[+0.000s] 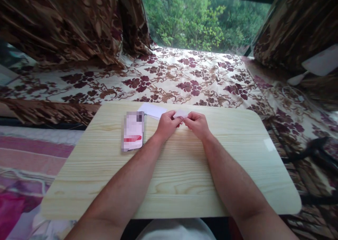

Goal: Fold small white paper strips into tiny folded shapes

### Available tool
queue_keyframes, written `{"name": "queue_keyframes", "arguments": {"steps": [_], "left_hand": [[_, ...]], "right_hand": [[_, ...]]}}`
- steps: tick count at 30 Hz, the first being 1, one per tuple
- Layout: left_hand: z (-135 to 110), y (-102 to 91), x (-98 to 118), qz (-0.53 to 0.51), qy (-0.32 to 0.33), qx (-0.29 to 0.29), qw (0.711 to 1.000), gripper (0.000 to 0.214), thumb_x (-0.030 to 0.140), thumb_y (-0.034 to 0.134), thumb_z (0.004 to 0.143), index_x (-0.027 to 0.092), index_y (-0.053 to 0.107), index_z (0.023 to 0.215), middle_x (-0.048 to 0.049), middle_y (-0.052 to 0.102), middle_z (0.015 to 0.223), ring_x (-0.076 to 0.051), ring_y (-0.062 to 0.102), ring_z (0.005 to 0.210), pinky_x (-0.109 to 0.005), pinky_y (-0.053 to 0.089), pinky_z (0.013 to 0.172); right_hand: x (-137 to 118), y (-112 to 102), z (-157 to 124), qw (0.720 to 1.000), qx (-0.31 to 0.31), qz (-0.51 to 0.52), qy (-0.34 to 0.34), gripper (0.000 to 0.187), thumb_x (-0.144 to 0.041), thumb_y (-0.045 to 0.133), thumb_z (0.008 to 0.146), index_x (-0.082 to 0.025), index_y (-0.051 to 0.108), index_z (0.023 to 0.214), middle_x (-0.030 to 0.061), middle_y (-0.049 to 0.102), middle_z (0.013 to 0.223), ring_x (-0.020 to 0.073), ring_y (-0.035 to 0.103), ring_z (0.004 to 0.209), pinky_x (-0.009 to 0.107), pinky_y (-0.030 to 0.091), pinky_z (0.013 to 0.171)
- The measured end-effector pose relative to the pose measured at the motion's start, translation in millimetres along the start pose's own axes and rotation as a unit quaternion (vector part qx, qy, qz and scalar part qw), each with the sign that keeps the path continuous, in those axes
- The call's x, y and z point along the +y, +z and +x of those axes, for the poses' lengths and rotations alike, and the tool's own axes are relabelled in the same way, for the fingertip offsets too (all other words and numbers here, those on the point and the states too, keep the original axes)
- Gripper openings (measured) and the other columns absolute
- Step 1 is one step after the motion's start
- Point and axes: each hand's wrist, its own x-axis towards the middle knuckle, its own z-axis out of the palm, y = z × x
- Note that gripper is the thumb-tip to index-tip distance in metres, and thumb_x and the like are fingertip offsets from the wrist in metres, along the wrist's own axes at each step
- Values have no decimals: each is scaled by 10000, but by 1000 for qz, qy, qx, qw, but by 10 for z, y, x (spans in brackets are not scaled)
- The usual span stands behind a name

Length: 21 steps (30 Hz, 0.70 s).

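Both hands meet over the far middle of the table, pinching one small piece of white paper (pixel 180 113) between them. My left hand (pixel 168 124) has thumb and fingers closed on its left side. On the right side, my right hand (pixel 196 123) grips it the same way. The paper looks folded, but the fingers cover much of it. Just behind my left hand lie flat white sheets of paper (pixel 152 110). A phone-shaped thing (pixel 133 131), partly blurred out, rests on the table left of my left forearm.
The pale wood-grain table (pixel 182 183) has rounded corners. Beyond it spreads a ledge with floral cloth (pixel 190 81), below a window (pixel 200 21) between brown curtains (pixel 79 21). Striped bedding (pixel 29 152) lies at left. A white lamp-like object (pixel 320 62) and a cable are at right.
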Motion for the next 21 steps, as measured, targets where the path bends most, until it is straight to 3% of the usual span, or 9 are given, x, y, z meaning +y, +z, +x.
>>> {"name": "queue_keyframes", "arguments": {"steps": [7, 13, 16, 21], "left_hand": [[0, 42, 30, -8, -3, 16, 1000, 181, 321, 676, 739, 159, 633, 672, 24, 538, 536, -93, 452, 490, -213, 324, 475], [-16, 62, 43, -62, 7, -9, 998, 146, 313, 652, 776, 167, 647, 776, 11, 584, 630, -100, 504, 552, -212, 370, 500], [7, 69, 4, -132, 8, 42, 990, 199, 371, 617, 818, 177, 641, 786, 2, 595, 669, -106, 527, 579, -219, 410, 523], [50, 73, -56, -171, 2, 105, 980, 192, 353, 689, 756, 180, 614, 717, 25, 552, 619, -90, 487, 525, -219, 395, 489]], "right_hand": [[0, -15, 6, 1000, 10, -14, 9, 218, -335, 666, 732, -186, 560, 612, -57, 466, 506, 73, 338, 471, 233, 259, 459], [-13, -32, 18, 1000, 25, 13, 8, 198, -256, 655, 716, -191, 527, 580, -62, 460, 497, 67, 346, 452, 236, 247, 452], [-30, -30, 21, 1000, 13, 21, 12, 197, -239, 655, 716, -191, 524, 577, -63, 456, 489, 67, 353, 444, 238, 242, 450], [-60, -17, 15, 1000, -6, 2, 18, 211, -282, 666, 726, -194, 524, 596, -57, 476, 501, 73, 372, 457, 238, 263, 455]]}}
